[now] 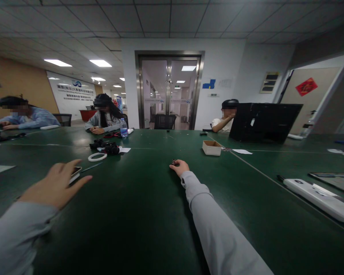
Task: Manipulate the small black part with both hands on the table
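My right hand (181,168) reaches far out over the green table (132,214). Its thumb and fingers pinch a small dark metallic piece (173,162), too small to name more exactly, at the tabletop. On the left, my left hand (53,185) hovers above the table with thumb and fingers apart and nothing gripped. Just beyond it lies a phone-like object (75,175), partly hidden by the fingers. A thin teal stick (91,167) and a white ring (97,157), like a tape roll, lie close to that hand.
A small open box (211,148) stands beyond my right hand. Dark camera-like gear (106,146) and a water bottle (124,128) are at the back left. A large black monitor (263,122) and a long white device (318,198) occupy the right. Several people sit around the table.
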{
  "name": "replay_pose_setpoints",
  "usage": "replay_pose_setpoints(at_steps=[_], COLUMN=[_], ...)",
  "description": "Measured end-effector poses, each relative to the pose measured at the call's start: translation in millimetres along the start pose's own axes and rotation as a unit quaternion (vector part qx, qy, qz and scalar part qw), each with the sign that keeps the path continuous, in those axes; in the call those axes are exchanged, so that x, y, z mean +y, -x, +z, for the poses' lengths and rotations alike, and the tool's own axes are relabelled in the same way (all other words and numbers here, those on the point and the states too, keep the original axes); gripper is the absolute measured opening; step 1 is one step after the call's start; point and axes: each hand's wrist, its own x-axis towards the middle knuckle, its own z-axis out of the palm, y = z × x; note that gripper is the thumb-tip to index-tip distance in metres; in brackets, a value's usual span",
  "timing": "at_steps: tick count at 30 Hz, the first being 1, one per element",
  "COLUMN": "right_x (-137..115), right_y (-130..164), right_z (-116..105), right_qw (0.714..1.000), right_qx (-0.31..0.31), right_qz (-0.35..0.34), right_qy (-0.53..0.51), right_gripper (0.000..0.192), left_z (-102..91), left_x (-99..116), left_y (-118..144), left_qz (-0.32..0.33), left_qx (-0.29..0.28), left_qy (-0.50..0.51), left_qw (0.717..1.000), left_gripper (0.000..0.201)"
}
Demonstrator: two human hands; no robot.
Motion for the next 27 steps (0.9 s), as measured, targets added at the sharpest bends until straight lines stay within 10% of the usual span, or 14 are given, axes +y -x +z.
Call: replay_pose_setpoints(at_steps=[8, 18, 27], right_x=[-13.0, -2.4, -12.5], right_y=[8.4, -0.6, 3.2], right_z=[17.9, 21.1, 16.4], right_qw=[0.997, 0.998, 0.998], right_qx=[-0.012, 0.010, 0.033], right_qz=[-0.068, -0.066, -0.024], right_qy=[-0.015, -0.018, -0.055], right_gripper=[0.027, 0.011, 0.013], left_z=[90.5, 173.0, 203.0], left_x=[160.2, 240.4, 249.0], left_y=[-48.2, -60.6, -63.7], left_qz=[0.332, 0.272, 0.141], left_qx=[-0.202, -0.110, -0.050], left_qy=[0.141, 0.182, 0.390], left_qw=[0.911, 0.938, 0.909], left_gripper=[0.057, 0.045, 0.026])
